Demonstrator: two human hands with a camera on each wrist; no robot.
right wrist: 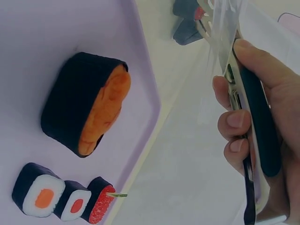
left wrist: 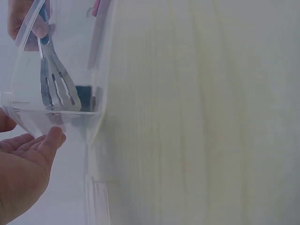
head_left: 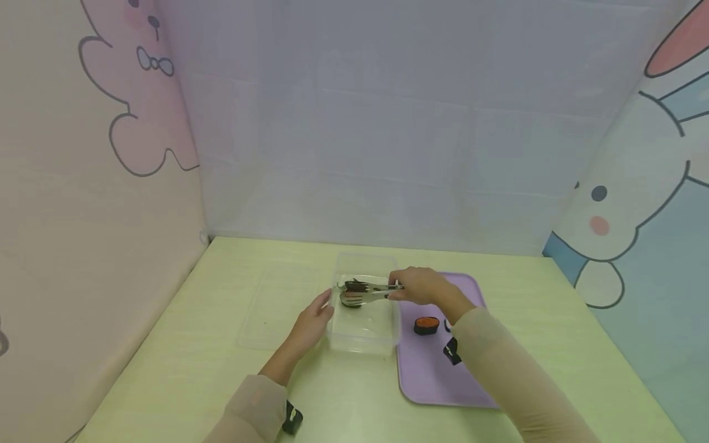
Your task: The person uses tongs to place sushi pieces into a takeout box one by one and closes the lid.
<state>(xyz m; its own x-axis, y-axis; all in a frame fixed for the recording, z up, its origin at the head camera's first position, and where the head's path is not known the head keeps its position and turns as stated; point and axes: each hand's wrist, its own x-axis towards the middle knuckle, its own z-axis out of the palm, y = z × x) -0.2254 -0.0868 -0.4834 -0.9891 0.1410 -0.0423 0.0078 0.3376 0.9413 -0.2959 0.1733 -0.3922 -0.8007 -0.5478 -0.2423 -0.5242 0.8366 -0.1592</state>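
My right hand [head_left: 421, 285] grips metal tongs [head_left: 368, 296] by their dark-sided handle [right wrist: 258, 122]. The tongs' slotted tips [left wrist: 61, 91] reach down inside a clear plastic container [head_left: 365, 344], over dark sushi pieces [head_left: 352, 285] at its far left. Whether the tips pinch a piece I cannot tell. My left hand [head_left: 310, 326] rests against the container's left wall with its fingers extended. To the right, on a purple tray [head_left: 437, 387], sits an orange-topped sushi piece [right wrist: 86, 103] wrapped in black. Smaller sushi rolls [right wrist: 40, 194] stand nearby, partly behind my right arm in the head view.
A flat clear lid [head_left: 277, 307] lies on the pale yellow table [head_left: 183, 344], left of the container. The tray's edge lies close along the container's right side. Fabric walls [head_left: 388, 123] with cartoon animals enclose the table at the back and sides.
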